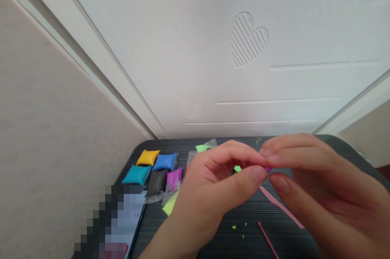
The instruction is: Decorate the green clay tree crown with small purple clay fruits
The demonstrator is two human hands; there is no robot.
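Observation:
My left hand (213, 186) pinches a tiny piece of purple clay (267, 169) between thumb and forefinger. From the other side, my right hand (323, 186) meets it: the fingertips rest against the left forefinger and the purple piece, while the right thumb stands a little apart below. Most of the purple piece is hidden by the fingertips. Beneath the hands lie a pink flat modelling tool (282, 206) and a thin pink stick with a rounded tip (267, 239). A few light green crumbs (234, 227) are scattered on the dark table (213, 247).
Small clay packets lie at the left: yellow (148, 157), blue (165, 162), teal (137, 175), black (157, 183), purple (174, 179) and lime (170, 204). A green one (203, 148) lies farther back. A partly pixelated device (131, 218) is at front left. A white panel (183, 47) rises behind.

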